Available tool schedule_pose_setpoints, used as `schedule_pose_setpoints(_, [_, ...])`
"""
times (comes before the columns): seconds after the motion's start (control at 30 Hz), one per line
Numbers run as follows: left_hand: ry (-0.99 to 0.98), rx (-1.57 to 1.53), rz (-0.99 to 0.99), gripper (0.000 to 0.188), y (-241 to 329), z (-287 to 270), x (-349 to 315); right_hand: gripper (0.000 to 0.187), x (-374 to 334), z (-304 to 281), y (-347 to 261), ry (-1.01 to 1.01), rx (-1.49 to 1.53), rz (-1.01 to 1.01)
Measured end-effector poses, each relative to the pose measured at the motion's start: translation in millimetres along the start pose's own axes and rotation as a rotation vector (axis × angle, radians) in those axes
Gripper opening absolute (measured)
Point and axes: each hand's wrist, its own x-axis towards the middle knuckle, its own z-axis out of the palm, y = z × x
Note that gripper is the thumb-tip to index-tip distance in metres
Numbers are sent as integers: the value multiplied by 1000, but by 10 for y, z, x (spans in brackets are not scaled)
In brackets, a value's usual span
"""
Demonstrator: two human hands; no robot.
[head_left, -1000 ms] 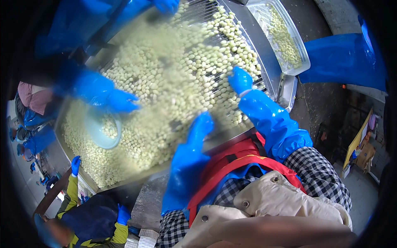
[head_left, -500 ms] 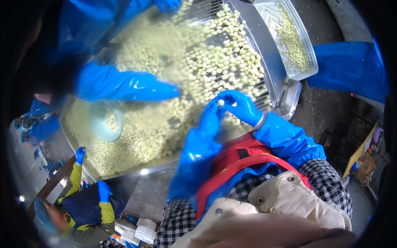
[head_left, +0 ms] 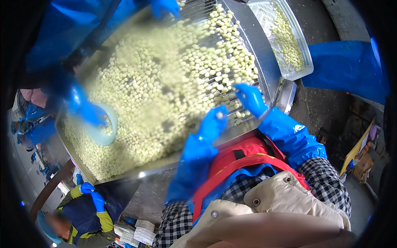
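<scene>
Both of my hands wear blue gloves above a metal sorting table (head_left: 165, 162) covered with pale yellow-green oval pieces (head_left: 136, 78), like peeled nuts. My left hand (head_left: 213, 122) is closed near the front edge, with a small pale spot at its fingertips that I cannot make out clearly. Farther right, my right hand (head_left: 251, 100) reaches over the slatted part of the table, its fingers stretched forward and no piece visible between them. Several loose pieces lie on the slats beside both hands.
A co-worker's blurred blue glove (head_left: 84, 105) is at a pale green bowl (head_left: 111, 124) on the left. Another blue-gloved hand (head_left: 165, 7) shows at the far edge. A white plastic basket (head_left: 307, 68) of pieces stands at the far right. Another person (head_left: 89, 215) works at lower left.
My hands, which were together around a pale round piece, have moved apart, the right one outward over the slats. A co-worker's sleeve has drawn back left from mid-table to the bowl.
</scene>
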Motion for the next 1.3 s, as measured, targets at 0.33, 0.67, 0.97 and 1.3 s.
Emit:
schedule_pose_setpoints(0.33, [-47,368,106,41,-13,-93,137,22,285,95,99,-90,-306,59])
schedule_pose_setpoints(0.67, [-137,14,-8,44,-60,-243,248,30,319,-181,308,152,-393,-16])
schedule_pose_setpoints(0.97, [-127,477,230,38,-126,-359,256,18,601,7,678,-32,-448,52])
schedule_pose_setpoints(1.3, [-68,-103,60,41,-136,-89,331,38,36,128,-381,-443,10,147])
